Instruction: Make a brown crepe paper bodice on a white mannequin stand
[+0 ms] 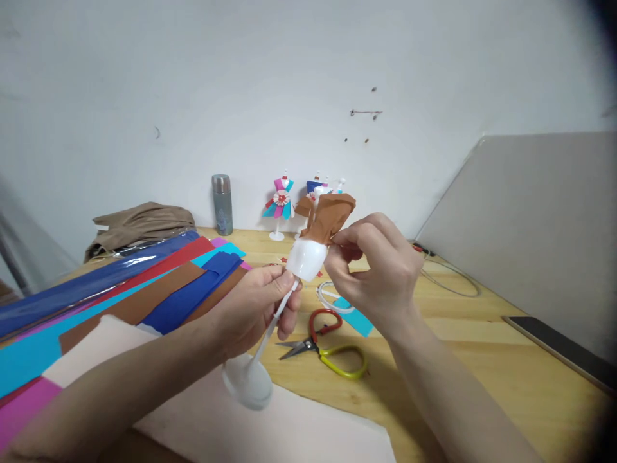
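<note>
My left hand (270,296) is closed around the thin stem of a small white mannequin stand (306,259), tilted with its round base toward me. Brown paper (332,215) wraps the upper part of the mannequin and flares out at the top. Beside it, the fingers of my right hand (373,263) pinch the edge of the brown paper near the white body. Below my hands lie scissors (308,346) with one red and one yellow handle, blades apart. A white ring of tape (332,297) and a turquoise paper strip (355,316) rest on the table behind them.
Coloured paper sheets (120,299) spread across the left side, with pale paper (308,431) in front. A dressed mini mannequin (281,199) and others stand by the wall, near a grey flask (222,204). Brown cloth (144,222) is back left; a phone (562,347) lies right.
</note>
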`<state>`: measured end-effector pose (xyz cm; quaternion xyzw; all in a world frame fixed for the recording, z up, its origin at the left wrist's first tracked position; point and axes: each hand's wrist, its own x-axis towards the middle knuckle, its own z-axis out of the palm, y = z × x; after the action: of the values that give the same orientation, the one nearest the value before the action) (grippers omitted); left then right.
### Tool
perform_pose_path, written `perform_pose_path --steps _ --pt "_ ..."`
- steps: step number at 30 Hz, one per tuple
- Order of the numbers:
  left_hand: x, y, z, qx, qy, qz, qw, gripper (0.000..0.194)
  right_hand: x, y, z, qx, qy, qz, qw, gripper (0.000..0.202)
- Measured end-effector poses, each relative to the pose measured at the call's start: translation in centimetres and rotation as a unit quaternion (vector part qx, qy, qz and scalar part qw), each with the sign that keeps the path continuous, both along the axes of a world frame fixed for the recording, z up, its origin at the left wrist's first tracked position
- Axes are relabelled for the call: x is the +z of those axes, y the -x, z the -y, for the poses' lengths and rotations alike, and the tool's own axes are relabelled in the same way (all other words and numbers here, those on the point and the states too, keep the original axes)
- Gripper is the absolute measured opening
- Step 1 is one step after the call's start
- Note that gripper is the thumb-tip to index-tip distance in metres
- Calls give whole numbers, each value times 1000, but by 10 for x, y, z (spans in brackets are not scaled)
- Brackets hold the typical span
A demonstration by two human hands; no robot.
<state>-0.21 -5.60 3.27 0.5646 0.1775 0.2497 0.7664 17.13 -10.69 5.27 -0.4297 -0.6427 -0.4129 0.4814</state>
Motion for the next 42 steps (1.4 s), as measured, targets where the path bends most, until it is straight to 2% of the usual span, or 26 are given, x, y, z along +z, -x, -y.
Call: perform_pose_path --steps 11,16,23,30,37,42 --pt "-1 1 -1 8 -9 8 1000 49 1 0 2 23 20 3 1000 21" --pt "-2 0 -3 33 -43 -10 998 49 2 -2 5 46 -8 -3 999 24" --pt "-7 -3 -5 60 -74 -25 995 48 0 -3 5 45 1 22 999 24" --pt "-8 -3 -5 81 -120 -32 989 39 -1 -4 2 49 -4 41 998 18" --pt "-8 -3 -3 95 -156 -61 981 32 1 -7 3 17 -19 89 996 12" --pt "-8 -3 -3 113 -172 -44 978 30 0 -6 2 79 13 42 996 13"
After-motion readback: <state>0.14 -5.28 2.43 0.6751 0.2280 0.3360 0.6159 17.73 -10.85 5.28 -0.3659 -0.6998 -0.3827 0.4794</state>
